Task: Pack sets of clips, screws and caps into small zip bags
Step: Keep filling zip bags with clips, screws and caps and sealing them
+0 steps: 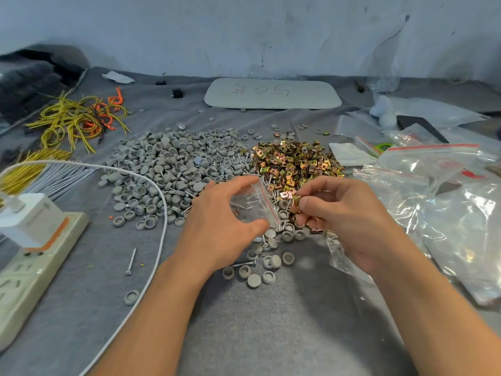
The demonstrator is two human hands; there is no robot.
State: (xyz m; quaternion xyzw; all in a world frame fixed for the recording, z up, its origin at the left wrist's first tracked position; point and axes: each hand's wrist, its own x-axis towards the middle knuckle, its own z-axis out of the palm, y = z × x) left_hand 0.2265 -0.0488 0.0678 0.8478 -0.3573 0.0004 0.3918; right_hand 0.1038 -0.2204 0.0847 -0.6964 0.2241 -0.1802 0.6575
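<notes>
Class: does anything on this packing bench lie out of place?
Yes. One screw lies alone on the grey cloth near the power strip, clear of the cap heap; a stray cap sits just below it.

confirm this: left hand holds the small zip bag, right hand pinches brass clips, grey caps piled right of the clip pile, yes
No. The head view shows the grey caps piled left of the clip pile, not right. The left hand does hold the small zip bag and the right hand does pinch brass clips.
</notes>
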